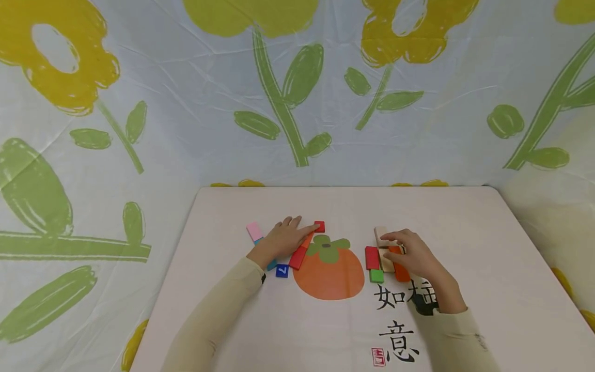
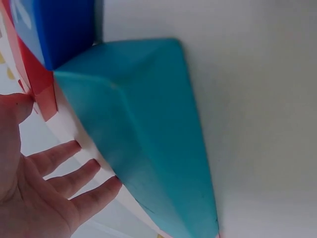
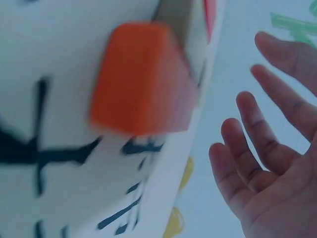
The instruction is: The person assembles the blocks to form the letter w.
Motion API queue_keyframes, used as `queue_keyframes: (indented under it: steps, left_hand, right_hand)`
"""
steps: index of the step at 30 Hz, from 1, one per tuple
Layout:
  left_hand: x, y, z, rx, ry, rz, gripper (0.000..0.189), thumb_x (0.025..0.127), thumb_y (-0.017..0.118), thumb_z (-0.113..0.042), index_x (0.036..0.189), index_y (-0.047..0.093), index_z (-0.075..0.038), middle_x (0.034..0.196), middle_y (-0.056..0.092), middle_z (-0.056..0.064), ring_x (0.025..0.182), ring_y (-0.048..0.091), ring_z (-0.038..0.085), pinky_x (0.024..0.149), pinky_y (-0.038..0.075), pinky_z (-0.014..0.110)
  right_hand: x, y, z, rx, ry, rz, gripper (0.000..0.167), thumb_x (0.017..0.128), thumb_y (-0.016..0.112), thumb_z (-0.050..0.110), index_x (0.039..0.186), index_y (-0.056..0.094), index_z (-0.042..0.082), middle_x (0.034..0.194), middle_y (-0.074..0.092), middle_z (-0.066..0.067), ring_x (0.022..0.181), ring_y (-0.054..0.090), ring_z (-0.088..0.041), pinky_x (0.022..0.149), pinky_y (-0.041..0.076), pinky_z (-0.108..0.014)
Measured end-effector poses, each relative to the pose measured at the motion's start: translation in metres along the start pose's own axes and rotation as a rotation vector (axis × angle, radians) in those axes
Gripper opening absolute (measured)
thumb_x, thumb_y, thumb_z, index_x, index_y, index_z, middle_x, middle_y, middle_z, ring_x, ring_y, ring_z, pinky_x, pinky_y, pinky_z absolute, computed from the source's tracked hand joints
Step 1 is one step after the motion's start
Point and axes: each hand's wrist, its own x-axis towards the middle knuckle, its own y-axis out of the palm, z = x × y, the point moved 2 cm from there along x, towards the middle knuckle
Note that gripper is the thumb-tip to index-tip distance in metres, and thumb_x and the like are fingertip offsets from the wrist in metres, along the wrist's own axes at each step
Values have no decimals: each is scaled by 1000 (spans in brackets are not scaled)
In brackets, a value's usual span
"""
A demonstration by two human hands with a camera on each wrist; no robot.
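My left hand (image 1: 284,238) lies over the left cluster of blocks with fingers outstretched, its thumb reaching the small red block (image 1: 319,226). Under and beside it are an orange block (image 1: 307,239), a longer red block (image 1: 297,258) and a dark blue block marked 7 (image 1: 281,271). A teal block (image 2: 148,134) fills the left wrist view, the fingertips close along its far side. My right hand (image 1: 415,254) hovers by the right cluster with loosely bent fingers, holding nothing. Nearest to it are wooden blocks (image 1: 385,262) and an orange block (image 3: 133,79).
A pink block (image 1: 254,231) lies at the left cluster's far end. A red block (image 1: 372,258) and a green block (image 1: 377,276) edge the right cluster. Between the clusters the table mat (image 1: 334,336) carries a printed persimmon, with black characters nearer. Flowered cloth (image 1: 186,103) rises behind and beside the table.
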Motion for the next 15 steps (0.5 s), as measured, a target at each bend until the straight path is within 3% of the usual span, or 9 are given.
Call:
queue_keyframes:
  steps: [5,9,15]
  left_hand:
    - [-2,0,0,7,4,9,52,109,37,-34,159,23,-41,159,28,15,142,30,40,110,35,55]
    - [-2,-1,0,-6,6,16,52,110,36,-34,159,21,-42,160,26,15,143,29,40,111,33,55]
    - [-1,0,1,2,9,10,52,110,36,-35,159,21,-42,160,27,15,142,30,39,110,34,55]
  right_hand:
    - [-3,6,-8,-16,16,51,41,86,79,10,126,68,5,119,58,-19,109,47,-37,84,49,-55]
    - [-1,12,-11,-68,34,77,45,84,81,13,127,67,7,117,56,-17,107,45,-35,79,49,-48]
    - [2,16,-10,-151,-14,92,51,79,84,14,127,67,7,114,57,-17,104,45,-35,73,47,-42]
